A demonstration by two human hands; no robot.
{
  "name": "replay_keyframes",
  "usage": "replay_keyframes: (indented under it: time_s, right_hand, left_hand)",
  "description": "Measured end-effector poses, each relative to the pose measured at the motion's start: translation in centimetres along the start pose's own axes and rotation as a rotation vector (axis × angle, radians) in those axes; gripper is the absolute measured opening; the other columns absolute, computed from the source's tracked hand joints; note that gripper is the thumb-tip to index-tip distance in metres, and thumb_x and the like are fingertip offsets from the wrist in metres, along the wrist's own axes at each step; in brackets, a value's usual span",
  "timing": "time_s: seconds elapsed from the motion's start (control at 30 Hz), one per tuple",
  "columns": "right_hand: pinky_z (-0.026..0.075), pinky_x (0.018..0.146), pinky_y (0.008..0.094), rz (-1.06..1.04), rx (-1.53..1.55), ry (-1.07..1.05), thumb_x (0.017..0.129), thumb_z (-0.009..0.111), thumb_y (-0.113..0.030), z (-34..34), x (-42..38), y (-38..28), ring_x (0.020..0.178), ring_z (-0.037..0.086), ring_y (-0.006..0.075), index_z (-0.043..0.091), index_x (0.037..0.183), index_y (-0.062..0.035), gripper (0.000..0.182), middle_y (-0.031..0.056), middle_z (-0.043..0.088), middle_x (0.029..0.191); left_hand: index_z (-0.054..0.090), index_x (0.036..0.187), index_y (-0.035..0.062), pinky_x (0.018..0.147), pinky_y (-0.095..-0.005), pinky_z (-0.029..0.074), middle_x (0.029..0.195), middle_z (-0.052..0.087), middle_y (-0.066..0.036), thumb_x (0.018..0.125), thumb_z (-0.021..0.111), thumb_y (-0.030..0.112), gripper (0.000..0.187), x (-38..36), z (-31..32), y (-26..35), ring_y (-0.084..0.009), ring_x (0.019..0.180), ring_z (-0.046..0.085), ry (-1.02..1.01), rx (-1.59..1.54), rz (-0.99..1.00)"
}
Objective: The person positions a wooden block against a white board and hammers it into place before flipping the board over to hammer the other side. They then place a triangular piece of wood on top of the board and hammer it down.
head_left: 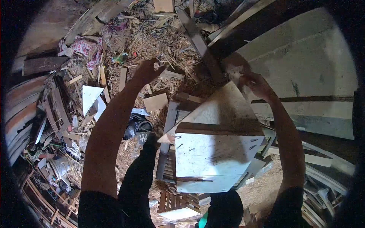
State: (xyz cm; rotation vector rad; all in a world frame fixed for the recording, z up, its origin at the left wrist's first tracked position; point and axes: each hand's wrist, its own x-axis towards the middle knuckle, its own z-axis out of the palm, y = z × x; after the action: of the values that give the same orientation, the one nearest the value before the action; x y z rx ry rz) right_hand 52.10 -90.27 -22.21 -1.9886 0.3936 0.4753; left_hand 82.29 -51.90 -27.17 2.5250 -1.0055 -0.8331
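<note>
My left hand (149, 72) is raised over the littered ground, its fingers curled toward the thumb; a small pale bit shows at the fingertips, too small to name. Across from it, my right hand (257, 86) is bent inward beside the top corner of a plywood panel (224, 108). Its fingers are drawn together, and shadow hides what they hold, if anything. Below the bare plywood lies a white board (213, 155) with dark scuffs and marks. Both lie in front of my body, over a slatted wooden frame (166, 159).
Wood scraps and shavings (152, 41) cover the ground. A dark plank (201, 45) slants behind the panel. Large pale sheets (296, 57) stand at the right. White offcuts (91, 98), a flowered cloth (85, 49) and a bucket (60, 167) lie left.
</note>
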Motion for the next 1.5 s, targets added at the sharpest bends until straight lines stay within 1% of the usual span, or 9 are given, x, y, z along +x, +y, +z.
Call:
replay_keyframes:
  time_s: [0.2,0.33,0.73,0.87,1.0,1.13,1.2,1.33,1.5]
  right_hand:
    - [0.046,0.105,0.0362,0.249,-0.058,-0.002,0.104,0.059,-0.026,0.3,0.4,-2.7,0.115,0.063,0.0201,0.059,0.138,-0.0016,0.042,0.0136,0.068,0.126]
    - [0.052,0.098,0.0377,0.177,0.098,0.091,0.101,0.064,-0.035,1.7,0.1,-1.2,0.113,0.067,0.0254,0.066,0.129,-0.0041,0.042,0.0136,0.07,0.124]
    - [0.046,0.106,0.0401,0.347,0.056,-0.007,0.103,0.06,-0.033,2.7,-0.1,-1.4,0.122,0.061,0.0268,0.058,0.139,-0.0015,0.049,0.0179,0.063,0.136]
    - [0.047,0.104,0.0394,0.307,0.109,-0.015,0.101,0.063,-0.031,3.1,0.9,-0.2,0.118,0.063,0.0268,0.061,0.136,-0.0031,0.045,0.0172,0.066,0.13]
    - [0.048,0.103,0.0389,0.173,0.082,-0.015,0.1,0.064,-0.03,2.3,1.8,0.8,0.117,0.064,0.0267,0.064,0.133,-0.0036,0.042,0.0161,0.068,0.127]
    - [0.048,0.104,0.0389,0.255,0.06,0.014,0.1,0.065,-0.031,2.2,2.1,0.4,0.121,0.062,0.0259,0.063,0.133,-0.0039,0.043,0.0157,0.066,0.131]
    - [0.047,0.105,0.0397,0.161,0.06,0.113,0.1,0.065,-0.032,2.6,2.2,1.4,0.124,0.06,0.0257,0.06,0.136,-0.0047,0.046,0.0147,0.06,0.14]
    - [0.048,0.105,0.041,0.153,0.136,0.064,0.1,0.065,-0.033,2.2,3.0,1.9,0.126,0.058,0.0257,0.058,0.139,-0.0058,0.049,0.014,0.055,0.146]
    - [0.052,0.102,0.0414,-0.092,-0.143,0.078,0.099,0.066,-0.04,2.3,5.0,1.6,0.122,0.061,0.0251,0.055,0.142,-0.0068,0.055,0.0146,0.056,0.143]
  left_hand:
    - [0.065,0.124,0.0042,0.092,-0.05,0.054,0.107,0.071,-0.025,0.093,0.063,0.057,0.061,1.4,2.0,1.5,-0.0399,0.103,0.069,-0.041,0.104,0.004]
    - [0.065,0.123,0.0057,0.093,-0.0499,0.055,0.112,0.07,-0.024,0.093,0.061,0.058,0.06,0.9,2.3,1.4,-0.0386,0.105,0.069,-0.245,0.135,-0.063]
    - [0.063,0.126,0.0044,0.094,-0.0488,0.054,0.116,0.069,-0.024,0.093,0.063,0.053,0.059,4.0,5.9,-2.0,-0.0394,0.108,0.067,-0.24,0.106,0.052]
    - [0.058,0.132,0.0104,0.096,-0.0505,0.053,0.117,0.068,-0.021,0.096,0.055,0.057,0.059,9.3,8.3,-1.8,-0.0396,0.113,0.064,-0.186,0.279,0.153]
    - [0.058,0.137,0.009,0.111,-0.0472,0.044,0.136,0.06,-0.021,0.089,0.065,0.055,0.067,13.6,9.9,-0.4,-0.0394,0.129,0.054,-0.192,0.225,0.059]
    - [0.053,0.142,0.0075,0.114,-0.0454,0.041,0.143,0.055,-0.02,0.091,0.068,0.034,0.06,16.8,11.7,-0.8,-0.0374,0.133,0.052,-0.099,0.269,0.29]
    - [0.052,0.144,0.0089,0.115,-0.0449,0.039,0.145,0.053,-0.019,0.091,0.066,0.021,0.056,19.8,13.3,-2.5,-0.038,0.134,0.05,0.155,0.46,0.588]
    - [0.05,0.146,0.016,0.115,-0.0484,0.038,0.155,0.044,-0.014,0.092,0.061,0.019,0.055,19.7,10.4,1.6,-0.0381,0.147,0.035,-0.132,0.341,0.283]
    - [0.043,0.152,0.0206,0.117,-0.0494,0.033,0.162,0.036,-0.006,0.095,0.061,0.026,0.061,23.5,13.4,-0.2,-0.0299,0.151,0.028,0.08,0.637,0.421]
